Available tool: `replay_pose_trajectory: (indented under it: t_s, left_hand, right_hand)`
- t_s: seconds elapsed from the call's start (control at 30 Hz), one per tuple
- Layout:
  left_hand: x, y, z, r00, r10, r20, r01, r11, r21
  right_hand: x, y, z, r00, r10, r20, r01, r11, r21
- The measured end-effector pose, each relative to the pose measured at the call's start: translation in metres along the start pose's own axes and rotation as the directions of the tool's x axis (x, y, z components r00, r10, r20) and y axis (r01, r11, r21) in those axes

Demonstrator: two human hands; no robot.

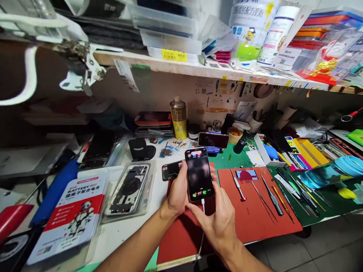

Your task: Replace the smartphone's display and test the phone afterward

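A phone (199,173) with its screen lit, app icons at top and bottom, is held upright above the red mat (255,219). My left hand (178,192) grips its left edge. Fingers of my right hand (219,213) wrap its right edge, with the thumb below the phone. A white cable (202,206) is plugged into the phone's bottom end and hangs down between my wrists. Just left of the phone lies a dark phone part (171,170), partly behind my left hand. An opened phone housing (129,189) rests in a clear tray.
On the mat's right lie tweezers (263,202) and screwdrivers (272,194). A blue bottle (334,172) stands out at the far right. Behind are a spray can (178,117) and another phone (213,140). A battery box (70,217) lies left; a loaded shelf (170,71) hangs above.
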State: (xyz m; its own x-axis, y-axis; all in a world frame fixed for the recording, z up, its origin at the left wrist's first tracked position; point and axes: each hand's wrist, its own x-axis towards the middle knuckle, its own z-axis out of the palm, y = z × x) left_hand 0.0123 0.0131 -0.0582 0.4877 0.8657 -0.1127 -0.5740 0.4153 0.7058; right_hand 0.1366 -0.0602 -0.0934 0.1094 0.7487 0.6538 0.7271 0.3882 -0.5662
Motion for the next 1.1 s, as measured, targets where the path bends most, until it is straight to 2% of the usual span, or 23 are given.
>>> replay_pose_trajectory:
  t_s: [0.1,0.17,0.23,0.3,0.37,0.43,0.67,0.77,0.87,0.97,1.1]
  left_hand:
    - [0.004,0.002,-0.008,1.0,0.021,-0.012,-0.022,0.999,-0.036]
    - [0.006,0.003,-0.011,0.998,0.06,-0.022,-0.061,0.996,-0.069]
    - [0.007,0.004,-0.011,0.996,0.079,-0.035,-0.082,0.992,-0.095]
    - [0.007,0.005,-0.009,0.996,0.074,-0.043,-0.078,0.993,-0.092]
    - [0.006,0.005,-0.006,0.996,0.066,-0.054,-0.069,0.995,-0.072]
    - [0.005,0.006,-0.004,0.996,0.058,-0.061,-0.061,0.996,-0.058]
    - [0.004,0.006,-0.006,0.999,0.039,-0.016,-0.039,0.998,-0.043]
    - [0.003,0.006,-0.006,0.999,0.022,0.03,-0.021,0.999,-0.045]
    - [0.002,0.006,-0.005,0.999,0.031,0.039,-0.03,0.999,-0.026]
    - [0.001,0.006,-0.005,0.999,0.011,0.044,-0.011,1.0,-0.001]
    - [0.002,0.006,-0.005,0.999,0.01,0.031,-0.01,1.0,0.004]
  right_hand:
    - [-0.001,-0.002,-0.015,0.997,-0.067,0.034,0.064,0.995,0.07]
    - [-0.001,-0.001,-0.028,0.982,-0.19,0.02,0.187,0.975,0.117]
    - [0.0,0.002,-0.039,0.936,-0.348,0.059,0.336,0.93,0.149]
    - [-0.001,0.004,-0.044,0.876,-0.456,0.154,0.435,0.887,0.153]
    - [-0.002,0.006,-0.046,0.835,-0.498,0.233,0.48,0.867,0.134]
    - [-0.004,0.008,-0.044,0.821,-0.502,0.272,0.494,0.864,0.102]
    - [-0.004,0.007,-0.038,0.827,-0.484,0.286,0.503,0.864,0.01]
    - [0.0,0.005,-0.035,0.872,-0.425,0.243,0.45,0.892,-0.053]
    - [0.004,0.006,-0.034,0.915,-0.382,0.132,0.393,0.917,-0.07]
    - [0.004,0.008,-0.038,0.914,-0.403,0.053,0.405,0.914,-0.036]
    - [0.005,0.006,-0.045,0.907,-0.413,0.077,0.413,0.911,0.021]
